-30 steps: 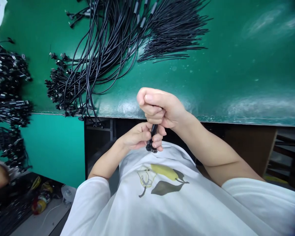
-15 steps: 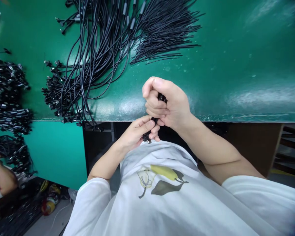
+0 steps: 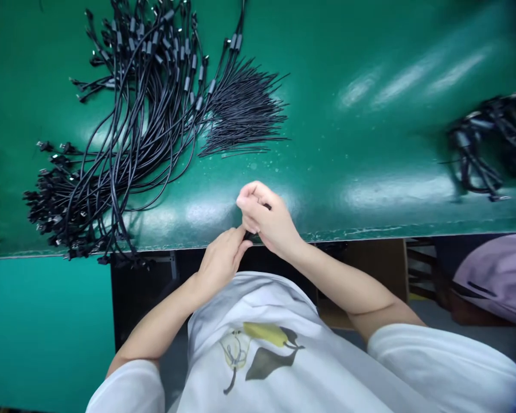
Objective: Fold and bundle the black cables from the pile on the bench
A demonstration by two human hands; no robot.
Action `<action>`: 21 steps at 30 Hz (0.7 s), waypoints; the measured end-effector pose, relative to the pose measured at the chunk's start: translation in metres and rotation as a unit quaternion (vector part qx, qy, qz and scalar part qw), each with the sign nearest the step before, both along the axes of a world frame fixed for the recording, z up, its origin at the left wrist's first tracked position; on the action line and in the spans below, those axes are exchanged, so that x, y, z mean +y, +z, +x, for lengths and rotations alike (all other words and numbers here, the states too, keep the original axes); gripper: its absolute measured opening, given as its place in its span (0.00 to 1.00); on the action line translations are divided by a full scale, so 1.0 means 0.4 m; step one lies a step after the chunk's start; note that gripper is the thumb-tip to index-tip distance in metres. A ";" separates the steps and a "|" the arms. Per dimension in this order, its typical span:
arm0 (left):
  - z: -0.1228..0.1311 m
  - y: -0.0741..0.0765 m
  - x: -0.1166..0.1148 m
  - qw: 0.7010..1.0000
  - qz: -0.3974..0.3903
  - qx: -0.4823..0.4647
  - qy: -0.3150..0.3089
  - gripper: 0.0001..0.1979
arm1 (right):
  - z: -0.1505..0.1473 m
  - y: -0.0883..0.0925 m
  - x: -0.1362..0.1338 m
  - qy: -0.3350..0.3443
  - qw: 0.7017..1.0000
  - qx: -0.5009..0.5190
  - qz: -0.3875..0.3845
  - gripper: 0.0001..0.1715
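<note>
My right hand (image 3: 270, 221) is curled closed around a black cable (image 3: 248, 236), just over the front edge of the table. Only small dark bits of the cable show between the fingers. Against its lower side, my left hand (image 3: 220, 257) is closed on the same cable, its back turned up and most fingers hidden. Up and to the left of both hands lies a large bundle of black cables (image 3: 131, 143), with plugs and grey sleeves at the ends. Beside the bundle is a fan of thin black strands (image 3: 245, 112).
The green table (image 3: 348, 172) runs across the whole view. Another heap of black cables (image 3: 494, 140), partly blurred, sits at the right edge. Below it, a person in a lilac garment (image 3: 499, 275) is partly visible. A green panel (image 3: 47, 321) stands at lower left.
The view has swung right, bringing the right-hand cable heap and lilac garment in. My left hand has turned, showing its back; the connector end below it is now hidden.
</note>
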State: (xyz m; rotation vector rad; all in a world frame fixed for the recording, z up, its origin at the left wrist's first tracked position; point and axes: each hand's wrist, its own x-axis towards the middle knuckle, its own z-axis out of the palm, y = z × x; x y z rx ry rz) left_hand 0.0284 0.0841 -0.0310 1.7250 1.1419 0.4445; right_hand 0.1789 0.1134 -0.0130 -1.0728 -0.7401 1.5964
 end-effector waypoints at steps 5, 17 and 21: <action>-0.024 -0.005 0.012 0.991 -0.081 -0.054 0.087 0.15 | 0.180 -0.002 0.076 0.124 0.923 -0.324 0.168 0.14; -0.015 0.029 0.049 0.864 -0.320 -0.309 0.235 0.18 | 0.376 -0.102 0.272 0.014 0.772 -0.615 0.159 0.09; 0.000 0.046 0.041 0.850 -0.331 -0.347 0.219 0.19 | 0.322 -0.047 0.168 -0.071 0.836 -0.521 0.155 0.03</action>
